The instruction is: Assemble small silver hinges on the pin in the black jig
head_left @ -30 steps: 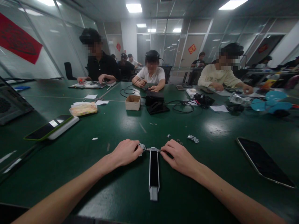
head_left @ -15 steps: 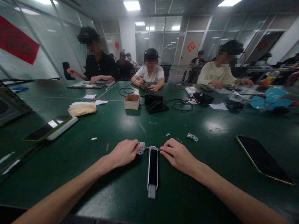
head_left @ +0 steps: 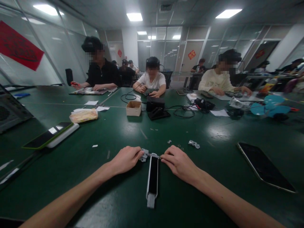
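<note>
My left hand is closed on a grey metal bracket with holes, pinched between thumb and fingers. A short pin joins the bracket to the top of a long narrow metal piece with a black face, which points toward me over the green table. On the other side of that top end, my right hand pinches something small at the pin's end; the fingertips mostly hide it. Small rings and a second metal bracket lie beyond my right hand.
A phone lies at right, and a green-edged device at left. Farther back stand a small open box, a black stand with cables and a plastic packet. Several people sit across the table.
The long piece's near end has swung slightly left, and the joined parts have tilted a little. Both hands keep their grips. The whole view has shifted slightly.
</note>
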A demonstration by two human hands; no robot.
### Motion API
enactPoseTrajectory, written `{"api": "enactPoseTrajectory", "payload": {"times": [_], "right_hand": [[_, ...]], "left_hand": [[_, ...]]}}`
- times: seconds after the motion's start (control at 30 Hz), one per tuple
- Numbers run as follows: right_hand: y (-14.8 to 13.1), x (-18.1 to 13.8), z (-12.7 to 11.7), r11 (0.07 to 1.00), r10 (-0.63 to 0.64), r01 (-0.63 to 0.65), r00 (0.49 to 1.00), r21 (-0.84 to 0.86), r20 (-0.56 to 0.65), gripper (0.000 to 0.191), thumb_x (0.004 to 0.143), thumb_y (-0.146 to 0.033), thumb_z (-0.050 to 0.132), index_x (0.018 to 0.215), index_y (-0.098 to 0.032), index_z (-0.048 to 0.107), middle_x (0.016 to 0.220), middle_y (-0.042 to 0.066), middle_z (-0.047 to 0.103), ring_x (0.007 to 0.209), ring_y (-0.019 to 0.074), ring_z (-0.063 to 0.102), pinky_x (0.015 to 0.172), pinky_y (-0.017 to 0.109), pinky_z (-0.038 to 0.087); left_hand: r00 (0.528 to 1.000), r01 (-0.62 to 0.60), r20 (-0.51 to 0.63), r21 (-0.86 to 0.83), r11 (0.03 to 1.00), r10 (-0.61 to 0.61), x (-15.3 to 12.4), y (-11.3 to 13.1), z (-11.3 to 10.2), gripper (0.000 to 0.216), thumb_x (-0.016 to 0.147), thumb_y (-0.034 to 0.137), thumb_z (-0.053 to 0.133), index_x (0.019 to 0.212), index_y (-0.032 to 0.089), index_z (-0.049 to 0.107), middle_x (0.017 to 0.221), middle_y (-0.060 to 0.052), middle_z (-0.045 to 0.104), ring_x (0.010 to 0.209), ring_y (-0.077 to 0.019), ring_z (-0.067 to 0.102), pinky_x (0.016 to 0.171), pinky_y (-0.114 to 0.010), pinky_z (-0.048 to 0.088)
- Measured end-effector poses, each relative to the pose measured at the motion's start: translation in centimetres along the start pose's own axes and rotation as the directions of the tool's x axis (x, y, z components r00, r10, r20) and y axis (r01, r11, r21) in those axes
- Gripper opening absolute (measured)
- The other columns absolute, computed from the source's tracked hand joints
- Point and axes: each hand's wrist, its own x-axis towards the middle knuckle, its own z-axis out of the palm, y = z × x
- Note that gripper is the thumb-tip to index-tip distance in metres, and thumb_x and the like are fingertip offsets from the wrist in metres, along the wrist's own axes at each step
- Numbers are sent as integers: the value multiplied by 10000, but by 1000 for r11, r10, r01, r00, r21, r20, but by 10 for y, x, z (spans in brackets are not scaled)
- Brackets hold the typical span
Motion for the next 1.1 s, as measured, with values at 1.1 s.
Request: {"api": "enactPoseTrajectory", "payload": {"times": [1.1], "right_hand": [[56, -13, -57, 667, 591, -371, 792, -646, 155, 198, 906, -208, 476, 948, -112, 644, 923, 142, 653, 877, 260, 608, 678, 332, 432]], "left_hand": [[966, -214, -125, 100, 972, 226, 0, -1, 7, 194, 909, 279, 392, 876, 164, 544, 842, -44, 595, 701, -160, 558, 629, -264, 414]]}}
